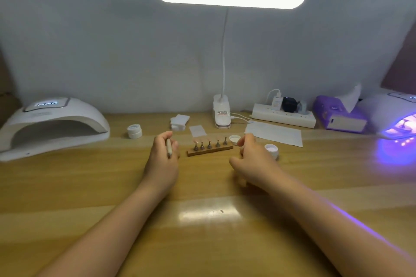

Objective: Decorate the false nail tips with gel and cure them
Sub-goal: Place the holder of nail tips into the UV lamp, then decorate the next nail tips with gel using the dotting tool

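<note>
Five pale nail tips [209,139] stand on metal stands on a wooden strip [209,151], mid tabletop [90,186]. Left hand [163,153] grips a brush handle [168,148]; right hand [249,155] loosely curled, holding nothing, beside open gel jar [271,150].

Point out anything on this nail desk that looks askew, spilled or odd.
Nothing is spilled. The wooden nail-tip stand sits slightly askew to the table edge, and the gel jar stands open, its lid lying apart behind it.

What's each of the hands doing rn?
Left hand: grips a brush.
Right hand: fingers loosely curled, holding nothing visible.
</note>
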`<action>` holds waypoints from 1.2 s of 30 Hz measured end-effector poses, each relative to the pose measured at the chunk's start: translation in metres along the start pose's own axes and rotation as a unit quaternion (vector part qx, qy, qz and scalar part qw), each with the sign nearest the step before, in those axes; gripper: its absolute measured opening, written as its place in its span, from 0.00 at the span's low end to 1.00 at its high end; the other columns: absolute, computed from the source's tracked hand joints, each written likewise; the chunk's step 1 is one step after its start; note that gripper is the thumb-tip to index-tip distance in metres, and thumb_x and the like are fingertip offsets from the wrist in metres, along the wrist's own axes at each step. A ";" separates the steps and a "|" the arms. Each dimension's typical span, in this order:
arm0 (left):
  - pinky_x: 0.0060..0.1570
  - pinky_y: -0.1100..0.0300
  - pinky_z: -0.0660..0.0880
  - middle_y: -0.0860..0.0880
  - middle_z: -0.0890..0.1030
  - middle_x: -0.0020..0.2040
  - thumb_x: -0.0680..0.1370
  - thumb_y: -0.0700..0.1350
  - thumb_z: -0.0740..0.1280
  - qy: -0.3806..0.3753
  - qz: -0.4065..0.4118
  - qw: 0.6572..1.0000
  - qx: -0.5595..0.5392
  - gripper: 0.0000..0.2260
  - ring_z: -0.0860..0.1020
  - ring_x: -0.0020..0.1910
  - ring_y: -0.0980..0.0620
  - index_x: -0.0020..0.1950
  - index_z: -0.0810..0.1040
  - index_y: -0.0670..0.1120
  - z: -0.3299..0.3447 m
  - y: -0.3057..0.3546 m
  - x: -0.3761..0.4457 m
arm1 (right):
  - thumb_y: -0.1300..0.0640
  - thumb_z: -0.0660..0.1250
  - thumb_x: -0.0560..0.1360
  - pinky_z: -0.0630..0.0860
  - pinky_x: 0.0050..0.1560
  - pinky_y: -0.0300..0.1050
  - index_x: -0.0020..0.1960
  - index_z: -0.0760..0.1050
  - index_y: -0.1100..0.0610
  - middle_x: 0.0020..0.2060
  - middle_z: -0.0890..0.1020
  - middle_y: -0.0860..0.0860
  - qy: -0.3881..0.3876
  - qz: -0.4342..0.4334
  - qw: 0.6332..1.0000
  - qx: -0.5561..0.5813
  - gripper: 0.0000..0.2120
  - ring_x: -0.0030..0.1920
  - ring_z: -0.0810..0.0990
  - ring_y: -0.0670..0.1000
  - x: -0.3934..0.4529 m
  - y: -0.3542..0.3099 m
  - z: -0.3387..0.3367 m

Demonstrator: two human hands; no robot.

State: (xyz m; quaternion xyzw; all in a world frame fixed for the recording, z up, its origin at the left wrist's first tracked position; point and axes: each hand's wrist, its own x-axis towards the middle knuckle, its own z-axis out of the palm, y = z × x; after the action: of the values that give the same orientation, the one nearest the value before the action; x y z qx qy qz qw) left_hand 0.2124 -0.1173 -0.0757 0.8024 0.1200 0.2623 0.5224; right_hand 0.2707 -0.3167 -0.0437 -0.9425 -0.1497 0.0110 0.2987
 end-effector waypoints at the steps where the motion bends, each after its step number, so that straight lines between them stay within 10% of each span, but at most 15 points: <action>1: 0.63 0.46 0.72 0.49 0.72 0.64 0.83 0.49 0.56 -0.014 0.000 1.000 0.002 0.15 0.77 0.59 0.46 0.70 0.65 0.49 0.001 0.000 0.000 | 0.52 0.64 0.75 0.81 0.48 0.55 0.62 0.61 0.51 0.43 0.75 0.47 -0.005 0.002 1.000 -0.002 0.19 0.43 0.78 0.49 0.000 0.001 0.001; 13: 0.69 0.49 0.67 0.47 0.69 0.72 0.83 0.49 0.55 -0.088 0.026 0.995 0.028 0.18 0.73 0.67 0.49 0.73 0.61 0.50 0.007 0.003 -0.002 | 0.52 0.62 0.74 0.78 0.53 0.57 0.64 0.61 0.49 0.52 0.79 0.52 -0.021 -0.045 0.998 -0.038 0.20 0.52 0.79 0.53 0.006 -0.001 0.004; 18: 0.63 0.50 0.72 0.53 0.75 0.60 0.83 0.51 0.55 -0.062 0.018 0.998 0.028 0.16 0.78 0.60 0.49 0.71 0.64 0.50 0.005 0.007 -0.004 | 0.54 0.64 0.74 0.77 0.56 0.57 0.60 0.63 0.50 0.56 0.78 0.52 -0.005 -0.042 0.999 0.022 0.16 0.56 0.78 0.54 0.004 0.002 0.004; 24: 0.46 0.60 0.76 0.53 0.78 0.54 0.83 0.53 0.54 0.005 0.007 1.000 -0.021 0.09 0.82 0.44 0.55 0.59 0.69 0.53 0.003 0.009 -0.010 | 0.56 0.63 0.77 0.79 0.41 0.54 0.57 0.64 0.51 0.34 0.78 0.48 0.081 -0.090 0.992 0.035 0.11 0.36 0.78 0.49 -0.011 0.009 0.008; 36: 0.40 0.60 0.76 0.60 0.78 0.47 0.83 0.55 0.52 0.033 0.033 0.998 0.037 0.08 0.82 0.34 0.60 0.52 0.70 0.56 0.000 0.015 -0.028 | 0.53 0.61 0.77 0.79 0.35 0.49 0.53 0.61 0.51 0.37 0.80 0.48 0.139 -0.154 0.975 -0.074 0.09 0.34 0.78 0.49 -0.020 0.016 0.002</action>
State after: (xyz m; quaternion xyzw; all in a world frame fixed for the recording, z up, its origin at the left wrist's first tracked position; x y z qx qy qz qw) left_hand 0.1882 -0.1366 -0.0700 0.8158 0.1203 0.3007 0.4791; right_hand 0.2560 -0.3336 -0.0557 -0.9200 -0.2502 -0.1774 0.2439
